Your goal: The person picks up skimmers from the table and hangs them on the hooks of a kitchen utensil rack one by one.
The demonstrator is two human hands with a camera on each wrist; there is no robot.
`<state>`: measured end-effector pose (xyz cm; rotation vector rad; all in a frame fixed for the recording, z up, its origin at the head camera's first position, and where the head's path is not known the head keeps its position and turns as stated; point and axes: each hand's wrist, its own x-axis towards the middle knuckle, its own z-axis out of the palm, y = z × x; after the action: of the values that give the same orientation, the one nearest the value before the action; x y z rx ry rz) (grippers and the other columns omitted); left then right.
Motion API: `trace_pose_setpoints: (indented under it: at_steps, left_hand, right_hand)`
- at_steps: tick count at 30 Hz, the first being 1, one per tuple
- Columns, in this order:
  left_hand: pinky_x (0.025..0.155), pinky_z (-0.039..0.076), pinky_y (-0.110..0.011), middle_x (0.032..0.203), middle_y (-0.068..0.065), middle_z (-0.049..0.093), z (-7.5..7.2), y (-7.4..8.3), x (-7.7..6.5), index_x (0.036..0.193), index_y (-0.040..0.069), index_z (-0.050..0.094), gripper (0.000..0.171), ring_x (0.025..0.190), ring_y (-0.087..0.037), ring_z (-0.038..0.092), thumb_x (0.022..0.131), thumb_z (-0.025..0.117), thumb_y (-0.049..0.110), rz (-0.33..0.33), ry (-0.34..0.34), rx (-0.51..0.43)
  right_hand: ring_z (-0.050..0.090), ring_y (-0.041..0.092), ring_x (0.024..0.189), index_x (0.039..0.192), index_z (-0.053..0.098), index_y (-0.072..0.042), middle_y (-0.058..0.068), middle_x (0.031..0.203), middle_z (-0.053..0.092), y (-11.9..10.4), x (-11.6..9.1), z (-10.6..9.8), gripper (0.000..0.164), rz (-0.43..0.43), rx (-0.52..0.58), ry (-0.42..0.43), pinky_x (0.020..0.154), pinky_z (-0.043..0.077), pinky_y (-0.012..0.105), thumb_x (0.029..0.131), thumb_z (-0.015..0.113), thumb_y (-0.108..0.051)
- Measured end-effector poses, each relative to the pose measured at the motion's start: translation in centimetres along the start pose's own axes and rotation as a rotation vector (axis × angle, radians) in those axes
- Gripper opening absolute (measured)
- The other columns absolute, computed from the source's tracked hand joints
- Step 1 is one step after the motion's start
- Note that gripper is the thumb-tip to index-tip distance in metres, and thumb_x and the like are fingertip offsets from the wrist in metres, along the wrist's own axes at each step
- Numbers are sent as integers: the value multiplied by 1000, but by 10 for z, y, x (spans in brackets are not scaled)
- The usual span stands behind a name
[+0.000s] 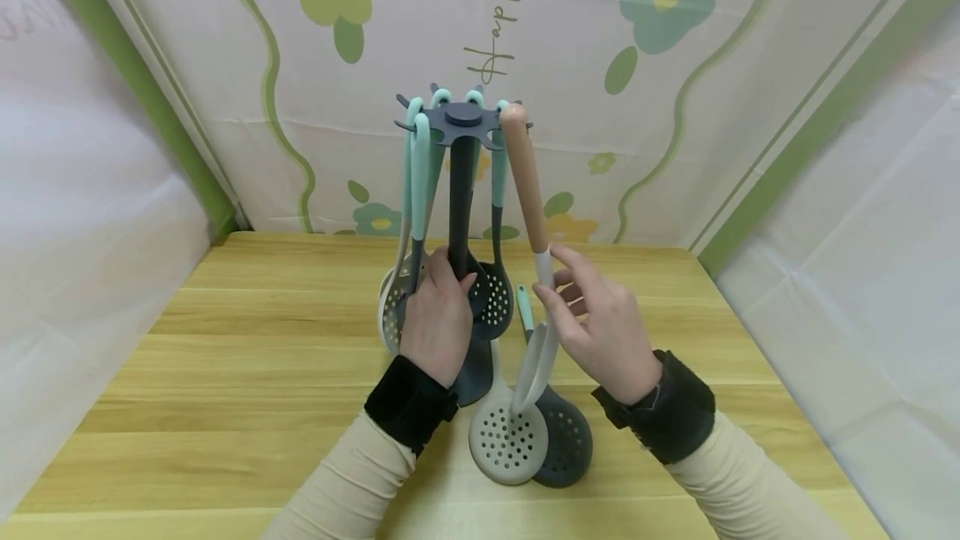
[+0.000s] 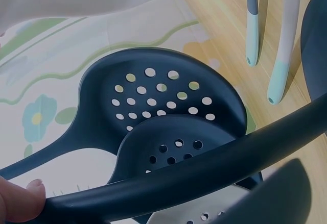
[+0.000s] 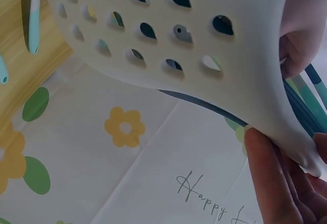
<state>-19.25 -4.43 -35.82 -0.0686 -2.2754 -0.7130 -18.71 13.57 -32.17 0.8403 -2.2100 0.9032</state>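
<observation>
A dark utensil rack (image 1: 463, 117) stands upright, its arms carrying several utensils with mint-green handle ends. My left hand (image 1: 437, 315) grips the rack's black pole (image 2: 194, 178); in the left wrist view the thumb (image 2: 23, 199) lies along it. Between thumb and fingers my right hand (image 1: 603, 323) pinches the neck of a white slotted spoon (image 3: 194, 40) with a brown handle (image 1: 527, 190). That handle points up, its tip beside the rack's right arms; whether it hangs on one cannot be told. Dark perforated spoons (image 2: 153, 91) hang near the pole.
On the wooden table (image 1: 262, 407), a pale grey skimmer (image 1: 507, 444) partly overlaps a dark slotted utensil (image 1: 567, 440), right of my left wrist. Behind the rack hangs a white flowered cloth (image 1: 420, 15); white cloth sides (image 1: 847, 273) bound the table.
</observation>
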Motion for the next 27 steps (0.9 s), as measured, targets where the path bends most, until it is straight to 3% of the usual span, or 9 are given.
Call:
trace_pose_setpoints:
  at_steps: [19,27]
  left_hand:
    - [61,60,-38,98,-24,67,0,0,1,123,-8,49,39,74,-32,73,96,66,13,-16,-35,-13]
    - [58,59,-38,97,-25,67,1,-1,0,123,-9,48,38,70,-33,72,95,66,10,-4,-15,16]
  right_hand:
    - [71,22,60,126,53,7,18,84,71,-3,2,15,45,33,17,-21,55,59,32,87,73,-2]
    - [71,22,62,126,54,6,18,85,72,2,4,22,45,14,0,-2,56,60,34,86,74,-3]
